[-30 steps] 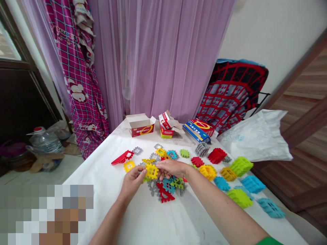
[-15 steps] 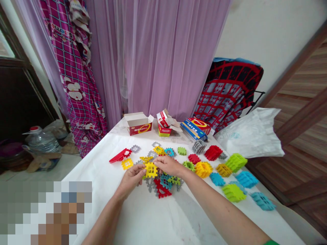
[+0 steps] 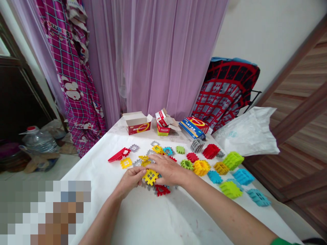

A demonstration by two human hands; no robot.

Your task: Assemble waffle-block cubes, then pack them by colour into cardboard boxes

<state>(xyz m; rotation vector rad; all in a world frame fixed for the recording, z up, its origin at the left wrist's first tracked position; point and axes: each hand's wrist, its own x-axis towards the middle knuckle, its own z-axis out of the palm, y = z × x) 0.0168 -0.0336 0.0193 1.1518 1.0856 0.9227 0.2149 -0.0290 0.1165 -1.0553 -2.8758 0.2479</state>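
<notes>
My left hand (image 3: 132,180) pinches the edge of a yellow plastic interlocking tile (image 3: 150,177) with a window-like grid, tilted over a loose pile. Just right of it, my right hand (image 3: 166,169) reaches over the pile, fingers spread and apparently holding nothing. Its palm side is hidden. Under and around both hands lie mixed tiles, among them a red tile (image 3: 162,190), a blue ring-shaped tile (image 3: 168,151) and several grey ones, partly covered by my right hand.
Stacks of tiles sorted by colour stand on the right: yellow (image 3: 201,167), red (image 3: 211,151), green (image 3: 231,189) and blue (image 3: 243,176). An open red box (image 3: 139,128), a smaller box (image 3: 162,130) and a blue box (image 3: 192,128) line the back. A white bag (image 3: 245,131) sits at the right edge.
My right hand has let go of the yellow tile and opened out over the pile. The tile, in my left hand, has turned and dropped slightly. The view has shifted a little.
</notes>
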